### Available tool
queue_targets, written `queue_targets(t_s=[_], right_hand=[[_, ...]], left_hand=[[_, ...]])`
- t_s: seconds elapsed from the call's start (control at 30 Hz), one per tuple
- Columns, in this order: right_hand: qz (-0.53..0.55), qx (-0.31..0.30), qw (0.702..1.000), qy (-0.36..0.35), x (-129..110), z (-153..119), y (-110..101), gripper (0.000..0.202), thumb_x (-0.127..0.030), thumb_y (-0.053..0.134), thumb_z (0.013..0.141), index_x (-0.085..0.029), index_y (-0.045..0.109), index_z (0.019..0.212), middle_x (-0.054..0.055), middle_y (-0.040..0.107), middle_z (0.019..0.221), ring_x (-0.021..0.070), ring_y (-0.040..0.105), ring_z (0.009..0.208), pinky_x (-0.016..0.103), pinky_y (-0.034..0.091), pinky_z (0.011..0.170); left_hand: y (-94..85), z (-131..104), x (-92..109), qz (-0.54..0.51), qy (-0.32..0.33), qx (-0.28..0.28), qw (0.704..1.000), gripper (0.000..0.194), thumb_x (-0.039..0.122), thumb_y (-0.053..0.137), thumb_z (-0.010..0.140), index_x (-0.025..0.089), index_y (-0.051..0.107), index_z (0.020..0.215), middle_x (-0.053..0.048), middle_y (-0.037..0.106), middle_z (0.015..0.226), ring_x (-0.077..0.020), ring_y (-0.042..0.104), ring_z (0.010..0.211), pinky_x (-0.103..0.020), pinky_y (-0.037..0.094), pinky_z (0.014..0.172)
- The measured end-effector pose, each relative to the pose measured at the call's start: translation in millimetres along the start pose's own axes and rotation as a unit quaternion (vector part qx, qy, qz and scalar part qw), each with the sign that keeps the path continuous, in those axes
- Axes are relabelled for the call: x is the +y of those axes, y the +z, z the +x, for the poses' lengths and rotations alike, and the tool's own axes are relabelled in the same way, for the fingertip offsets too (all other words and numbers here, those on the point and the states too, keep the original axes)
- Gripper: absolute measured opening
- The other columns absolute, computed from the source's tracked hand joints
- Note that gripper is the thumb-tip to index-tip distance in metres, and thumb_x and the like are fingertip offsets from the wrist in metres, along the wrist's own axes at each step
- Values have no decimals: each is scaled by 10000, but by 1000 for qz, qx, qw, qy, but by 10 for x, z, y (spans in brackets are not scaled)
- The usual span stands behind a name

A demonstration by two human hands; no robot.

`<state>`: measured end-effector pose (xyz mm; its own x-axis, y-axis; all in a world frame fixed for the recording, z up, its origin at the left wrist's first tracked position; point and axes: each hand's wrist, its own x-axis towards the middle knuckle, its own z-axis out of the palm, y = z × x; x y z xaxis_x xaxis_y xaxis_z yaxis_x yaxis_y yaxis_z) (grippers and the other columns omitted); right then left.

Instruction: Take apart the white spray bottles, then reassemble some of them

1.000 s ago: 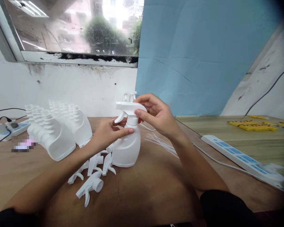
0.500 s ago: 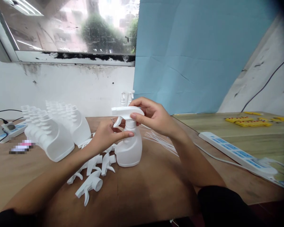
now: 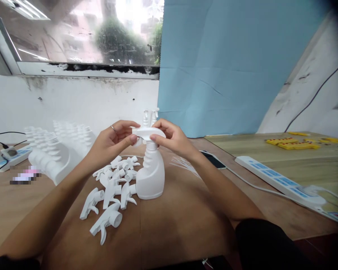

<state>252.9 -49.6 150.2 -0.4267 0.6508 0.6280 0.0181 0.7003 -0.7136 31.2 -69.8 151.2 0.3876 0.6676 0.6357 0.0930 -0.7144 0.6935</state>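
Observation:
A white bottle [image 3: 151, 178] stands upright on the brown table, with a white spray head [image 3: 147, 132] on its neck. The nozzle end of that head is pinched between the thumb and fingers of my left hand [image 3: 114, 139]. At its rounded back end, my right hand [image 3: 173, 139] grips it with thumb and fingers. Several loose white spray heads [image 3: 106, 221] lie in a group left of the bottle. More white bottles [image 3: 52, 157], without spray heads, are packed in rows at the left, partly behind my left forearm.
Thin white tubes [image 3: 185, 164] and a dark phone [image 3: 213, 160] lie near my right forearm. A white power strip [image 3: 281, 182] with its cable runs along the right. Yellow pieces [image 3: 293, 143] are at the far right. Capped bottles [image 3: 151, 117] stand behind my hands.
My left hand has moved from the bottle's neck up to the nozzle end. My right hand still holds the spray head, which has shifted slightly left and down.

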Motion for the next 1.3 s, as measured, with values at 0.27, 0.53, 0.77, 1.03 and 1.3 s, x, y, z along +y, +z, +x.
queue_targets(t_s=[0.27,0.53,0.77,1.03,1.3], right_hand=[[264,-47,959,96,382,11,345,387,-579,491,814,-193,500,788,4,600,592,157,565,517,269,468,498],[350,-79,930,80,422,-53,367,426,-571,442,773,-167,553,851,67,656,687,203,621,560,318,514,508],[357,-91,929,33,441,-79,371,304,-396,536,741,-134,573,890,84,663,727,217,638,578,332,514,504],[198,-87,975,46,332,-45,391,205,-316,679,788,-128,605,820,21,654,600,133,594,509,241,481,495],[278,-56,958,31,348,-71,413,322,-334,666,785,-194,410,920,-27,625,657,157,625,482,273,490,454]], left_hand=[[68,-10,-84,-1,-6,22,1000,282,324,666,849,202,579,1088,-28,668,857,-158,660,750,-281,526,669],[71,-22,-61,14,2,22,1000,190,306,620,887,205,570,1039,6,627,757,-121,625,625,-274,513,623],[51,-31,-77,19,6,17,1000,200,303,628,881,205,590,1051,-22,648,816,-131,613,678,-275,504,614],[37,-43,-68,21,1,3,1000,188,297,602,904,207,569,1066,8,614,716,-110,581,618,-248,474,575],[43,-38,-86,23,1,2,1000,176,295,598,908,214,562,1060,-2,629,773,-106,580,625,-251,473,589]])
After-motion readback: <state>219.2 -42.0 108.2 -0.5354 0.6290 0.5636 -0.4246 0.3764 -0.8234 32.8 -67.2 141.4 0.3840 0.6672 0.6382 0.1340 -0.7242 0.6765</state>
